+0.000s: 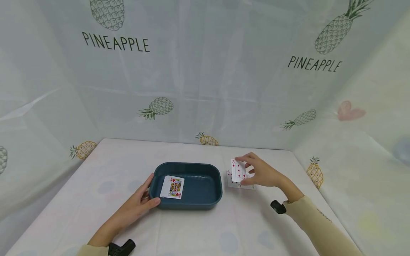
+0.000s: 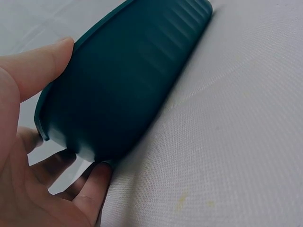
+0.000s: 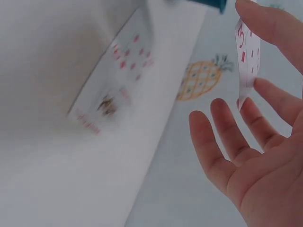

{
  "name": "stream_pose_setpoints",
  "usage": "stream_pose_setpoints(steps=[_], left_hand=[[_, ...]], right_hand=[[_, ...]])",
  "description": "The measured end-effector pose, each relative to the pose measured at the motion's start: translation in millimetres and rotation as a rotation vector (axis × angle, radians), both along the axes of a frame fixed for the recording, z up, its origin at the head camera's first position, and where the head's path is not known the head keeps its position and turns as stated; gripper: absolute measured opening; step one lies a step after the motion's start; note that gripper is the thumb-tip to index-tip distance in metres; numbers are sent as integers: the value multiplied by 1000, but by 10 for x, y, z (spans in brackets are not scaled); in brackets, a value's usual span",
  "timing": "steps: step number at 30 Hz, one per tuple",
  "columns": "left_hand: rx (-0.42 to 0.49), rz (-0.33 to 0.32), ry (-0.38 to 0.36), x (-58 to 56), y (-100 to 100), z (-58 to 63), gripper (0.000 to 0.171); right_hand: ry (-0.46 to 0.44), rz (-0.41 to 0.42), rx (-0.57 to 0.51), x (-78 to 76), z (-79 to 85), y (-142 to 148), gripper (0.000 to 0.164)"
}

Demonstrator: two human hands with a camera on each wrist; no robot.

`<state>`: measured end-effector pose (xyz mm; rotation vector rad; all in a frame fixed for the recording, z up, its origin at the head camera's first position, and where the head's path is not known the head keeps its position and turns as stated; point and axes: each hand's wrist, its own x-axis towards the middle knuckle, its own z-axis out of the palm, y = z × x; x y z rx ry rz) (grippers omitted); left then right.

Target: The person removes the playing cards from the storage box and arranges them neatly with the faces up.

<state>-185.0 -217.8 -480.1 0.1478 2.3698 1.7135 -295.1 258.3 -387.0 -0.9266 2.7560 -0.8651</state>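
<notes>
A dark teal rectangular tray (image 1: 201, 205) stands on the table. My left hand (image 1: 141, 202) grips its left end, thumb at the near corner and fingers around the side; the left wrist view shows the thumb on the tray's wall (image 2: 118, 80). Inside, at the left, lies a small stack of playing cards (image 1: 173, 187) with a red-heart face card on top. To the right of the tray, my right hand (image 1: 264, 172) pinches a three of diamonds card (image 1: 238, 170) between thumb and fingers, raised and tilted. Beneath it, overlapping playing cards (image 1: 246, 186) lie face up on the table.
A white cloth covers the table (image 1: 192, 231). Pineapple-printed sheeting (image 1: 205, 71) hangs behind and at both sides. Each wrist wears a black device, one on the left (image 1: 122, 248) and one on the right (image 1: 278, 207).
</notes>
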Motion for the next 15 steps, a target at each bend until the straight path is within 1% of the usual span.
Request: stream_pose_setpoints(steps=[4,7,15], left_hand=[[-5,4,4,6,-1,3,94],[-5,4,2,10,2,4,94],[37,-16,4,14,4,6,94]], right_hand=[[4,-17,16,-42,-111,249,84],[-11,-50,34,-84,-195,427,84],[-95,-106,58,-138,-338,819,84]])
